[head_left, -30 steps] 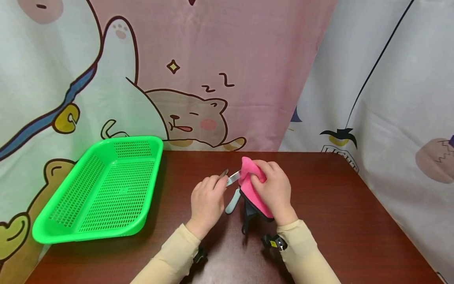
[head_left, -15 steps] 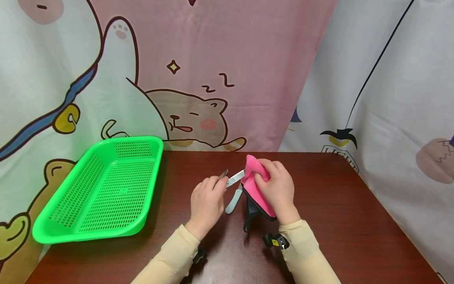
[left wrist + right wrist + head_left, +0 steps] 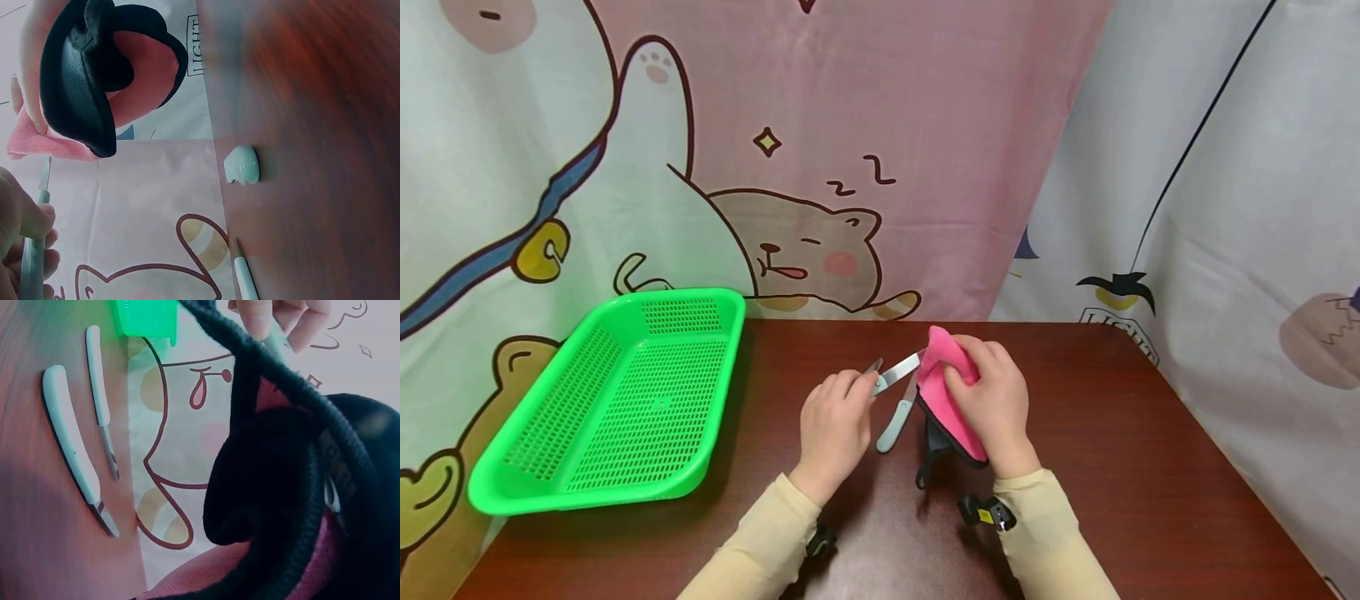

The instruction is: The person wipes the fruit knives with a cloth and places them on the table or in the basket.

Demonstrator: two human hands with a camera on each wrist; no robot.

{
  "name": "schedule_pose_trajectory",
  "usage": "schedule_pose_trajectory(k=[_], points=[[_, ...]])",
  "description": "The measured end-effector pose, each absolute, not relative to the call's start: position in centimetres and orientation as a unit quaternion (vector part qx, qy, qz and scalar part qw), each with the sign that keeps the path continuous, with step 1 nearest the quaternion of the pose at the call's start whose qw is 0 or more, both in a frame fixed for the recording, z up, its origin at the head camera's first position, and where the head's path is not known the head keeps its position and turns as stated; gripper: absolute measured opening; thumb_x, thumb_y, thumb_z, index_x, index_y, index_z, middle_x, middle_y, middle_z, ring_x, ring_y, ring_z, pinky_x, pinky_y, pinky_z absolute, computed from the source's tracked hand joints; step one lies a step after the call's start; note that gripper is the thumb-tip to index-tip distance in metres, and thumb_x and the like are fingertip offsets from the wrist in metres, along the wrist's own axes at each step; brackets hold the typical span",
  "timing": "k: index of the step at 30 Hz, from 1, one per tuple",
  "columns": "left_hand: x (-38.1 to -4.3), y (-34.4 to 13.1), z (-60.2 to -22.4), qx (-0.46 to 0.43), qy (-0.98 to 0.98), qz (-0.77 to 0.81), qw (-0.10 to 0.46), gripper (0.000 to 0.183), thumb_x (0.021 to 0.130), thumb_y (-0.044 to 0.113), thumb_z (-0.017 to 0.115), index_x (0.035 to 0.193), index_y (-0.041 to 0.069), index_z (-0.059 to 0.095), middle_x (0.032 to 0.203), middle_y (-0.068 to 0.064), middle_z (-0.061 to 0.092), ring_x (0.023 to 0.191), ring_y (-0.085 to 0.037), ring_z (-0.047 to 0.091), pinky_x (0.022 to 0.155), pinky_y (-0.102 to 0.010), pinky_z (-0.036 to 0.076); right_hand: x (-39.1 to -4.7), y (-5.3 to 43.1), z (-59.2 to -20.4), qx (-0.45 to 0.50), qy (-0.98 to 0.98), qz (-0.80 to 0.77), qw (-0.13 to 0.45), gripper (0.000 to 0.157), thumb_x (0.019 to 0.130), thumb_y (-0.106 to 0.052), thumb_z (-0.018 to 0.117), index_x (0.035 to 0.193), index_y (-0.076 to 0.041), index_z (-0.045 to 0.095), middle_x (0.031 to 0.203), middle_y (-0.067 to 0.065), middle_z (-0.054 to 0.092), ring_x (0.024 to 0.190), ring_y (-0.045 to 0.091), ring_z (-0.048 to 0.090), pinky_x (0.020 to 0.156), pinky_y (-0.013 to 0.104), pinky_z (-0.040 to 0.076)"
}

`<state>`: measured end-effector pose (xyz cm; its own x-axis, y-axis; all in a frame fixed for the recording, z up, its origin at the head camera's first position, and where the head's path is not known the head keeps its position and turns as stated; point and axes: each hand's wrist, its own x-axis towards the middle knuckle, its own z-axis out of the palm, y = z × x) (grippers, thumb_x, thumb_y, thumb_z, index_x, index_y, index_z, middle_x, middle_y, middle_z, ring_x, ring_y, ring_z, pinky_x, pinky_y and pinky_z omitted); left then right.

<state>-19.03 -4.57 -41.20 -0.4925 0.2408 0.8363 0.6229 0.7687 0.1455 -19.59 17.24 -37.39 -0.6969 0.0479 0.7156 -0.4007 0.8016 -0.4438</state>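
My left hand [image 3: 835, 429] grips the pale blue handle of a knife [image 3: 901, 370], its blade pointing up and right. Pinched in my right hand [image 3: 1000, 400] is a cloth [image 3: 938, 398], pink on one side and black on the other, with a black trim and a hanging loop. The blade's tip end meets the pink side, partly hidden there. Beneath the hands, a second pale-handled knife [image 3: 70, 434] lies on the table. Beyond it in the right wrist view is a third, slimmer knife [image 3: 95, 378]; the head view shows only its blade tip behind my left fingers.
A green plastic basket [image 3: 718, 417] with perforated sides and base stands at the left of the brown wooden table [image 3: 1120, 450]. Behind the table hangs a printed curtain [image 3: 955, 167] with cartoon animals.
My right hand has slid the cloth a little to the right, along the blade toward its tip, so more blade shows. The left hand has hardly moved.
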Motion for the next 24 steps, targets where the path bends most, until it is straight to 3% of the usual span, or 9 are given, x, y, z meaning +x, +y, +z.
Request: schedule_pose_trajectory(k=[10,24], points=[[-19.5,-4.7,-41.5,-0.25,-0.832,-0.223,0.443,0.032,0.078,-0.001,0.076,0.108,0.006,0.067,0.091,-0.007,0.062,0.075,-0.027,0.06,0.058,-0.037,0.048,-19.0,17.3,-36.9,0.106,-0.862,0.309,0.389,0.04,0.075,-0.014,0.082,0.114,-0.012,0.071,0.099,0.012,0.066,0.085,0.026,0.06,0.068,0.043,0.052],[-19.2,-4.3,-41.0,-0.245,-0.852,-0.215,0.41,0.029,0.082,0.007,0.077,0.109,0.008,0.067,0.093,-0.008,0.063,0.079,-0.024,0.061,0.062,-0.036,0.052,-18.2,14.1,-38.7,0.223,-0.856,0.275,0.377,0.037,0.075,-0.014,0.081,0.111,-0.014,0.072,0.09,0.006,0.063,0.077,0.022,0.061,0.063,0.038,0.052]])
